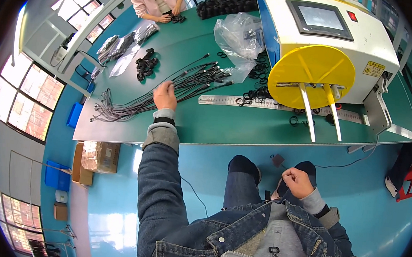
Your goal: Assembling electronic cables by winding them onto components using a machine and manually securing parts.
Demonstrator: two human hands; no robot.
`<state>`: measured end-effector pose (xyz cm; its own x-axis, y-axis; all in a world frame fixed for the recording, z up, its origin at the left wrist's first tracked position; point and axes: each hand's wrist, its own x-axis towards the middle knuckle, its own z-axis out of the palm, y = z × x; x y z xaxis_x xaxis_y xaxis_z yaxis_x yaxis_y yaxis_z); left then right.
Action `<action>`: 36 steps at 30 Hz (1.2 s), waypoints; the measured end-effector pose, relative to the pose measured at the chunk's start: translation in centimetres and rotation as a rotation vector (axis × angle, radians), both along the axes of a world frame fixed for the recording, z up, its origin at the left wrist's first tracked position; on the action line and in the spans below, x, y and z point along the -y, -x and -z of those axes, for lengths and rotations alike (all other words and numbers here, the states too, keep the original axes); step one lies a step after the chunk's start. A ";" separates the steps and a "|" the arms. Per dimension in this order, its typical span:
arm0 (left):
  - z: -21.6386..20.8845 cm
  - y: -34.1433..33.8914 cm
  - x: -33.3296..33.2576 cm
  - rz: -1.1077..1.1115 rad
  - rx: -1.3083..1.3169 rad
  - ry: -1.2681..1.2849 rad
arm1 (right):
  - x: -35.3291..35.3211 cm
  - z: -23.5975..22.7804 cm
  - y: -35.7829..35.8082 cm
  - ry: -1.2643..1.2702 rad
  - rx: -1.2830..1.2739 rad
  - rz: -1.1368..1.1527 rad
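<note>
A loose bundle of thin black cables [131,108] lies on the green tabletop, its connector ends fanned toward the middle. My left hand [165,96] reaches over the near side of the bundle with its fingers curled in on a black cable; the fingertips are partly hidden. Above my knee, off the table, my right hand [298,182] is loosely closed, and nothing shows in it. To the right stands a white and blue machine [328,22] with a yellow disc [310,71] and two prongs. A steel ruler [217,100] lies along the table before it.
Black ties or rings [256,95] are strewn by the ruler. Beyond the cables are a black coiled bundle [146,66], a clear plastic bag [239,35] and bagged cables [121,46]. Across the table, a person in pink [157,1] handles black items. Cardboard boxes [100,157] stand on the floor.
</note>
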<state>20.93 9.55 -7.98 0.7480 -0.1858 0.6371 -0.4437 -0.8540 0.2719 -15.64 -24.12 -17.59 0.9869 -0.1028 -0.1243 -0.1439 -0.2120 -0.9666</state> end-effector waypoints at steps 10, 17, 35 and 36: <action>-7.6 23.7 12.8 0.900 -0.006 -0.118 | 0.0 -12.9 1.4 0.625 0.873 0.321; -11.2 30.2 17.2 1.089 -0.803 0.209 | 4.5 -15.3 3.3 0.943 1.124 0.189; -8.7 20.3 25.8 0.790 -0.481 0.549 | 9.2 -11.9 -9.7 0.835 0.872 0.708; -8.8 20.2 25.8 0.794 -0.482 0.548 | 9.2 -11.9 -9.7 0.857 0.815 0.709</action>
<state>0.68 -16.29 0.80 0.7340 -0.5076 0.4513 -0.5607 -0.0781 0.8243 -5.96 -33.34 -5.67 0.4545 -0.3597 0.8149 0.0684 -0.8981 -0.4345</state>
